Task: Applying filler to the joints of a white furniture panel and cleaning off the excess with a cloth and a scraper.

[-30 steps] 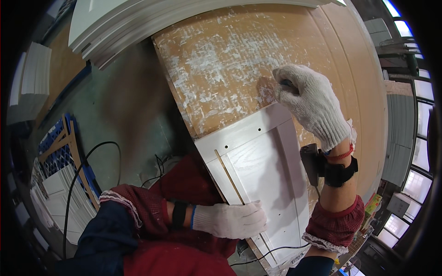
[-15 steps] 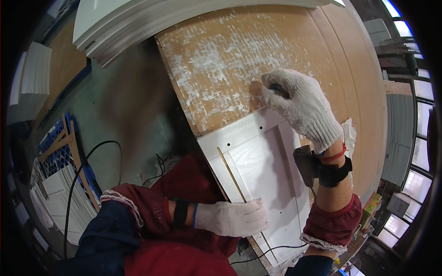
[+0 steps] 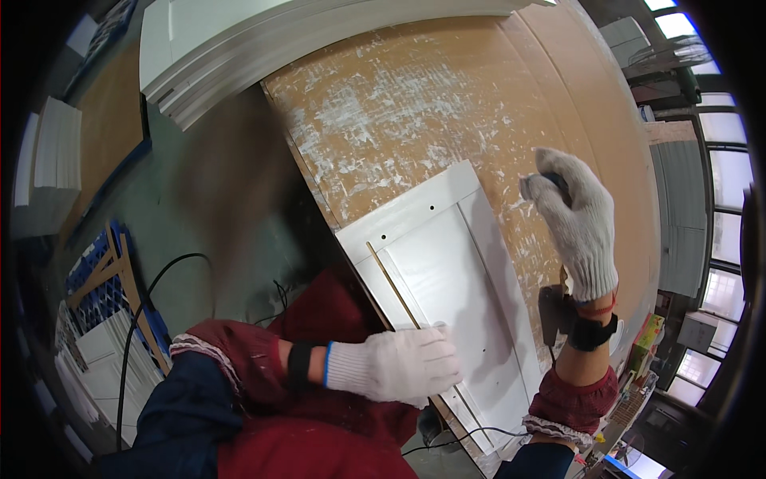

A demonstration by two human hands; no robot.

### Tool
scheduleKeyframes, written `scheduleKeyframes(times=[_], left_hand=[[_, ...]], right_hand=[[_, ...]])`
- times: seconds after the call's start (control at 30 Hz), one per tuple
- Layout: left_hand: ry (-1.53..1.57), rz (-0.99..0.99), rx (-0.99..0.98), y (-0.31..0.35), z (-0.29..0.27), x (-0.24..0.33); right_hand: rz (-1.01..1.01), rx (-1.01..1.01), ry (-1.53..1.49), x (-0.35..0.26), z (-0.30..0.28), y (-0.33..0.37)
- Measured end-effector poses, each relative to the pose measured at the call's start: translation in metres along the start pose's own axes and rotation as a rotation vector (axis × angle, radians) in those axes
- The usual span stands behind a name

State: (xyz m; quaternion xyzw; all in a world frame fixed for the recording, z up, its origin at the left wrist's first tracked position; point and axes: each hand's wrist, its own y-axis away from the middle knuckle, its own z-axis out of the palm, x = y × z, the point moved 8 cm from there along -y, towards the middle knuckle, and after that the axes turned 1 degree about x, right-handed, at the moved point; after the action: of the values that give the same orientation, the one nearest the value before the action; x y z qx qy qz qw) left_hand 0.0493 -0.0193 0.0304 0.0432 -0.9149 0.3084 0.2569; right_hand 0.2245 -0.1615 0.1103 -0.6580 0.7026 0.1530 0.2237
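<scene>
A white frame-and-recess panel, like a cabinet door, lies on the scuffed brown work surface. Two dark holes show near its far end, and a narrow brown strip or groove runs along its left side. My left hand, in a white knit glove, rests across that left side with its fingers laid on the panel. My right hand, gloved the same way, is raised right of the panel and apart from it. Its fingers are curled around something small and dark, mostly hidden.
Stacked white panels stand along the far side of the work surface. More pale panels lean at lower left by a blue crate. A black cable loops over the floor. A blurred brown shape covers part of the left.
My right hand has moved right, away from the panel's far edge, uncovering the far right corner. My left hand stays on the panel's left side, its fingers flatter. The view has shifted slightly.
</scene>
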Motion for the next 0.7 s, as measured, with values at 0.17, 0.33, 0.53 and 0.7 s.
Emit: scheduleKeyframes(times=[0.17, 0.33, 0.53, 0.7], left_hand=[[-0.329, -0.238, 0.208, -0.007, -0.103, -0.068], [-0.562, -0.503, -0.292, -0.017, -0.122, -0.17], [-0.603, -0.544, -0.584, -0.028, -0.098, -0.179], [-0.643, -0.413, -0.593, -0.034, -0.09, -0.172]], right_hand=[[0.204, 0.035, -0.356, 0.038, -0.03, 0.077], [0.35, 0.043, -0.378, 0.055, -0.045, 0.159], [0.461, 0.116, -0.441, 0.071, -0.056, 0.23], [0.526, 0.123, -0.435, 0.079, -0.06, 0.269]])
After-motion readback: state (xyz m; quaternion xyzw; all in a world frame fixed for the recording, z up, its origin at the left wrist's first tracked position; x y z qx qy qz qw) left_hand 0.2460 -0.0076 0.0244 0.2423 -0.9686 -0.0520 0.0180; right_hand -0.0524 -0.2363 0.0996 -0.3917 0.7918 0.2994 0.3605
